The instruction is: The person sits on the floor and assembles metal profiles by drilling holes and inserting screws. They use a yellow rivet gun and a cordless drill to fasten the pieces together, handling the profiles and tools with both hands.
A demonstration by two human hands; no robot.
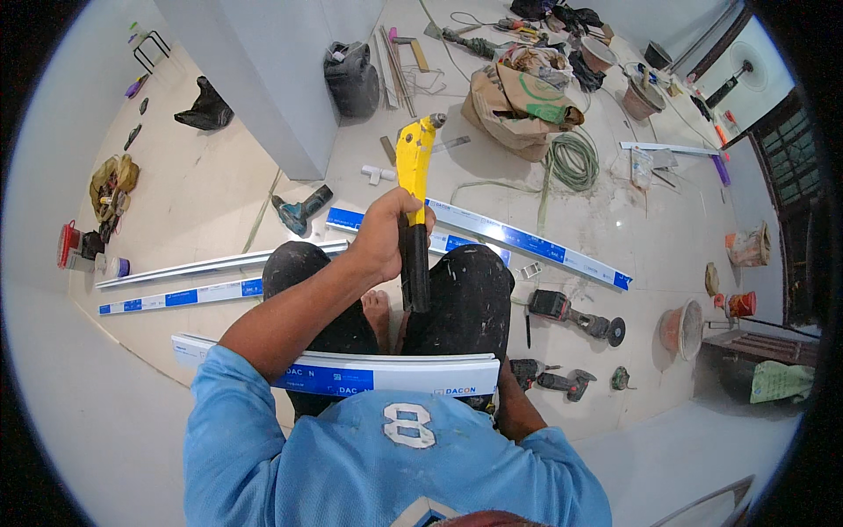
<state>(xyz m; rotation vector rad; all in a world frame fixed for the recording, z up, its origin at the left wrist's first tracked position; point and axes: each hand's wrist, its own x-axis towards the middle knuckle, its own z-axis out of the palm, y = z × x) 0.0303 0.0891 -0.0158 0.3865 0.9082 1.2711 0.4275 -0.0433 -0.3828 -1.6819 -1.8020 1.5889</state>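
Nearest to the person, a stack of white plastic channel strips with blue printed bands [386, 373] lies across the lap. The right hand [507, 400] is mostly hidden behind it, so I cannot tell how its fingers stand. Above the knees, the left hand [386, 233] has its fingers wrapped tight around the black handles of a yellow hand riveter [413, 189], nose pointing away (nothing touches the nose). The step seems to be readying the tool; next it needs to meet a strip. Further, long white strips [518, 239] lie on the floor.
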